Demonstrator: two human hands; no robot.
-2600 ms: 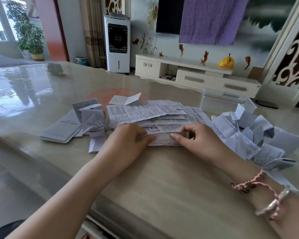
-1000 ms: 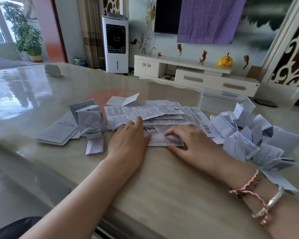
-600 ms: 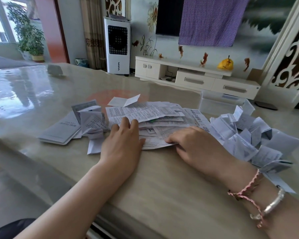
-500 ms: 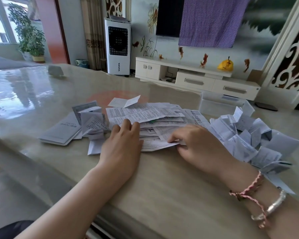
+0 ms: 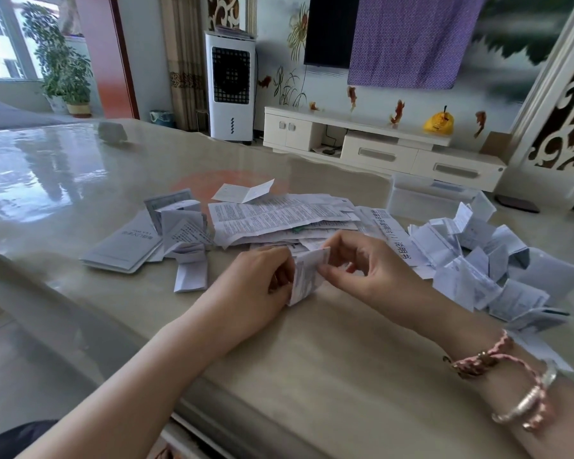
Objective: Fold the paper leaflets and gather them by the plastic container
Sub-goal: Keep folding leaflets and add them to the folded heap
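The leaflet (image 5: 307, 274) is up off the table (image 5: 328, 366), standing almost on edge between my hands, just in front of the unfolded stack (image 5: 279, 217). Its long axis runs from the top corner, away from me, down to the bottom corner near my left wrist, printed face turned to the right. My left hand (image 5: 262, 279) curls round its left edge and my right hand (image 5: 368, 263) pinches the right side, fingertips narrow on the paper. To do this fold well I'd bring the edges square before creasing, then run a thumb firmly down the fold. The folded heap (image 5: 478, 260) lies at my right, in front of the clear plastic container (image 5: 424, 200).
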